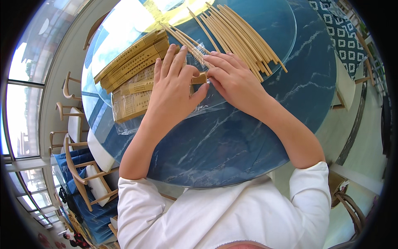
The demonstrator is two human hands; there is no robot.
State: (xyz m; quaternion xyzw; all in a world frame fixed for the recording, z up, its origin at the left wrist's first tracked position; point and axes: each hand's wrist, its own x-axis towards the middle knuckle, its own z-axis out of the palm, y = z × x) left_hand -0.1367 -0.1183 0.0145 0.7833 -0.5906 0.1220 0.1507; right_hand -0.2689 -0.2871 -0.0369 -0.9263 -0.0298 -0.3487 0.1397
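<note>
Two hands are in view, the left hand [172, 89] and the right hand [234, 79]. One round blue table [232, 145] carries one glass turntable [282, 29]. About six paper-wrapped chopstick packets [130, 68] lie there, though overlap blurs the count. The bare chopsticks [236, 35] number roughly twenty, too crowded to count exactly. Four chairs [83, 174] stand at the left.

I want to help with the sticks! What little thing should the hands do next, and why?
Probably pull the clear wrapper a bit further off. Both the left hand and the right hand pinch it over one paper-sleeved pack, loose bare chopsticks already lie fanned out beyond on the blue marbled table, and more sleeved packs wait at the left.
</note>
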